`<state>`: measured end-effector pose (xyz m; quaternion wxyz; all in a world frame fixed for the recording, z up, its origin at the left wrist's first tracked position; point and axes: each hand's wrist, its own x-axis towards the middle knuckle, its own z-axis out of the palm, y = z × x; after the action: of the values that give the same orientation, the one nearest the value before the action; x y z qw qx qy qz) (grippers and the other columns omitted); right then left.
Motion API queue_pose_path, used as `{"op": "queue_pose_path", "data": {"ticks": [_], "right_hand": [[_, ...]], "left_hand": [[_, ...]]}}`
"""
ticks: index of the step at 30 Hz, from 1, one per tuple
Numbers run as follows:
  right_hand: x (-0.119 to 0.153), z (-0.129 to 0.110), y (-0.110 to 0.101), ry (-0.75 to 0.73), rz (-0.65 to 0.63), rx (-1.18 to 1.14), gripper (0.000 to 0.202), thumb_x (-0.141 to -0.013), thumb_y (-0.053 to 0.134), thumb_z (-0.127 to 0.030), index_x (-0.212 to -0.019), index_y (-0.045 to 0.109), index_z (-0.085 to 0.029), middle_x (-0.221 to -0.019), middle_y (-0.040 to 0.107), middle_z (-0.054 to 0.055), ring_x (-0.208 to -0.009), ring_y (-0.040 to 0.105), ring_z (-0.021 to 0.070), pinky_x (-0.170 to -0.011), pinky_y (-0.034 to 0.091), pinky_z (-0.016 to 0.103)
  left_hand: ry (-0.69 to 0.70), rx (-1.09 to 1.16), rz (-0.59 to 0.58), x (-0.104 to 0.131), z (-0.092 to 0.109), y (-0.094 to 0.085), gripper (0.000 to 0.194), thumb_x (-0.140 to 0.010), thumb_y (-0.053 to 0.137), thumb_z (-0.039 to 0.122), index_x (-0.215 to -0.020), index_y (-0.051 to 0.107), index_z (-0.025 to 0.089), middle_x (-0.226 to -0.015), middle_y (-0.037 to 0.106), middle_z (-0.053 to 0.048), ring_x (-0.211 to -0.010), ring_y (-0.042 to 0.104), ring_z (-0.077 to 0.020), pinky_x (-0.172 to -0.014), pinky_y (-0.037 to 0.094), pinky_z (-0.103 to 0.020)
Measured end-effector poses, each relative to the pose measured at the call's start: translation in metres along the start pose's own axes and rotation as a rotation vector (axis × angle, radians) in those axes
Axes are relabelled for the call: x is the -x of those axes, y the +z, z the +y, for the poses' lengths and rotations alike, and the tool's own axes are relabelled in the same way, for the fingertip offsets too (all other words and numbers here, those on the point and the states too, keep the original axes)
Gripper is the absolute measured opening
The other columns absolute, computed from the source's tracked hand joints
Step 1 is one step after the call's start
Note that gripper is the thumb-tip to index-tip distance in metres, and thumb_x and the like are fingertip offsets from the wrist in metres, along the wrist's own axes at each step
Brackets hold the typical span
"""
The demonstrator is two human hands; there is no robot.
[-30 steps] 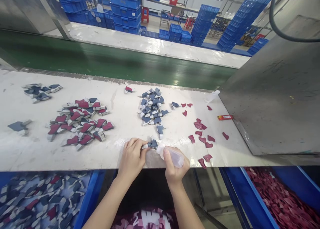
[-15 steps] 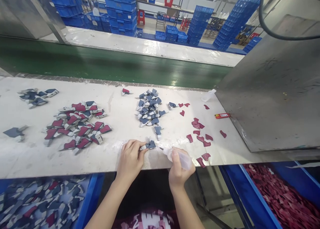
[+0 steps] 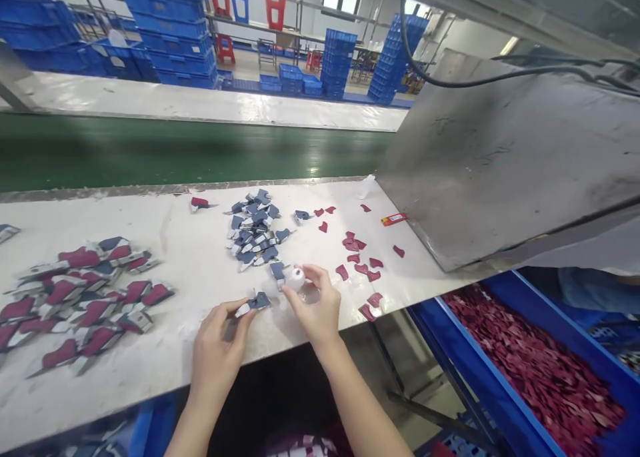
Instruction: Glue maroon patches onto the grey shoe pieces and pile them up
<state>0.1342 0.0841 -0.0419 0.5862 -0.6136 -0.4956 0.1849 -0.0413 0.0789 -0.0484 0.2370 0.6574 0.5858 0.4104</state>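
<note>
My left hand (image 3: 217,344) pinches a small blue-and-white plastic part (image 3: 259,301) between thumb and fingertips, just above the white worktop. To its right, my right hand (image 3: 319,310) has its thumb and fingers around a translucent squeeze bottle (image 3: 295,280). A round white end of the bottle faces me, with a dark spot on it; its thin tip is not visible. Close behind the bottle lies another blue-and-white part (image 3: 277,269), at the near end of a pile of similar parts (image 3: 255,227). Loose dark-red pieces (image 3: 353,242) are scattered right of my right hand.
A larger pile of red-topped parts (image 3: 85,304) covers the left worktop. A blue bin (image 3: 500,370) of red pieces stands below right. A metal housing (image 3: 500,157) bounds the right side. Behind the worktop runs a green conveyor belt (image 3: 200,154). A red-and-yellow packet (image 3: 393,219) lies by the housing.
The view has swung to the right. My right hand has turned the bottle from pointing at the part to end-on beside it. My left hand still holds the blue-and-white part.
</note>
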Motion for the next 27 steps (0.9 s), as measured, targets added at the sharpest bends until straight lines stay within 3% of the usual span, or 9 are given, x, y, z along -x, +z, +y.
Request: {"op": "queue_pose_path", "data": {"ticks": [3, 6, 9, 12, 15, 17, 20, 23, 27], "right_hand": [[-0.006, 0.001, -0.014, -0.072, -0.15, 0.12, 0.061, -0.075, 0.079, -0.04, -0.127, 0.054, -0.021, -0.117, 0.072, 0.011, -0.108, 0.068, 0.0263, -0.091, 0.059, 0.042], [-0.022, 0.007, -0.049, -0.333, -0.346, 0.356, 0.086, -0.073, 0.081, -0.045, -0.145, 0.042, -0.021, -0.143, 0.053, 0.015, -0.134, 0.046, 0.0334, -0.108, 0.046, 0.053], [-0.044, 0.022, -0.086, -0.423, -0.287, 0.586, 0.054, -0.088, 0.069, -0.03, -0.139, 0.053, -0.031, -0.139, 0.056, 0.01, -0.129, 0.045, 0.0322, -0.104, 0.046, 0.055], [-0.06, 0.039, -0.107, -0.366, -0.318, 0.716, 0.034, -0.087, 0.068, -0.018, -0.117, 0.07, -0.034, -0.117, 0.067, 0.007, -0.115, 0.049, 0.0323, -0.095, 0.047, 0.054], [-0.066, 0.048, -0.109, -0.334, -0.352, 0.707, 0.018, -0.082, 0.073, -0.019, -0.095, 0.077, -0.032, -0.099, 0.069, 0.006, -0.101, 0.052, 0.0297, -0.089, 0.047, 0.049], [-0.068, 0.049, -0.108, -0.327, -0.349, 0.681, 0.009, -0.081, 0.074, -0.02, -0.084, 0.077, -0.028, -0.098, 0.068, 0.007, -0.098, 0.052, 0.0287, -0.086, 0.048, 0.047], [-0.071, 0.048, -0.107, -0.298, -0.356, 0.633, 0.009, -0.079, 0.076, -0.022, -0.087, 0.076, -0.027, -0.1, 0.069, 0.007, -0.096, 0.052, 0.0279, -0.085, 0.046, 0.046], [-0.077, 0.047, -0.108, -0.262, -0.384, 0.569, 0.022, -0.077, 0.077, -0.025, -0.098, 0.074, -0.027, -0.083, 0.071, 0.003, -0.087, 0.054, 0.0256, -0.078, 0.047, 0.041], [-0.076, 0.037, -0.11, -0.224, -0.358, 0.478, 0.01, -0.082, 0.071, -0.033, -0.081, 0.076, -0.024, -0.071, 0.07, 0.002, -0.079, 0.06, 0.0231, -0.072, 0.048, 0.036]], "left_hand": [[-0.109, 0.041, 0.0, 0.002, 0.002, -0.002, 0.027, -0.085, 0.063, 0.049, -0.095, 0.067, 0.024, -0.098, 0.074, -0.003, -0.093, 0.068, -0.0237, -0.081, 0.051, -0.033], [-0.193, 0.131, 0.031, 0.004, 0.001, -0.002, 0.032, -0.083, 0.065, 0.05, -0.098, 0.067, 0.023, -0.105, 0.074, -0.006, -0.103, 0.068, -0.0258, -0.089, 0.051, -0.036], [-0.22, 0.285, 0.071, 0.003, 0.001, -0.002, 0.036, -0.082, 0.067, 0.048, -0.104, 0.065, 0.02, -0.11, 0.072, -0.009, -0.106, 0.068, -0.0262, -0.095, 0.051, -0.038], [-0.261, 0.405, 0.141, 0.002, 0.007, -0.005, 0.038, -0.08, 0.071, 0.046, -0.106, 0.064, 0.018, -0.11, 0.073, -0.01, -0.101, 0.07, -0.0245, -0.091, 0.053, -0.036], [-0.299, 0.45, 0.204, 0.005, 0.016, -0.008, 0.039, -0.079, 0.072, 0.045, -0.106, 0.065, 0.018, -0.106, 0.074, -0.01, -0.096, 0.071, -0.022, -0.085, 0.055, -0.031], [-0.309, 0.464, 0.21, 0.009, 0.021, -0.01, 0.039, -0.08, 0.072, 0.044, -0.108, 0.065, 0.018, -0.104, 0.074, -0.009, -0.093, 0.072, -0.0206, -0.081, 0.055, -0.027], [-0.308, 0.49, 0.186, 0.016, 0.028, -0.011, 0.039, -0.08, 0.073, 0.043, -0.109, 0.066, 0.018, -0.102, 0.075, -0.008, -0.09, 0.072, -0.0189, -0.077, 0.054, -0.024], [-0.295, 0.532, 0.15, 0.022, 0.032, -0.01, 0.038, -0.081, 0.073, 0.042, -0.11, 0.065, 0.019, -0.1, 0.076, -0.008, -0.091, 0.072, -0.0183, -0.078, 0.054, -0.023], [-0.287, 0.558, 0.142, 0.027, 0.038, -0.009, 0.037, -0.081, 0.074, 0.04, -0.11, 0.066, 0.018, -0.1, 0.076, -0.009, -0.092, 0.073, -0.0197, -0.08, 0.055, -0.025]]}}
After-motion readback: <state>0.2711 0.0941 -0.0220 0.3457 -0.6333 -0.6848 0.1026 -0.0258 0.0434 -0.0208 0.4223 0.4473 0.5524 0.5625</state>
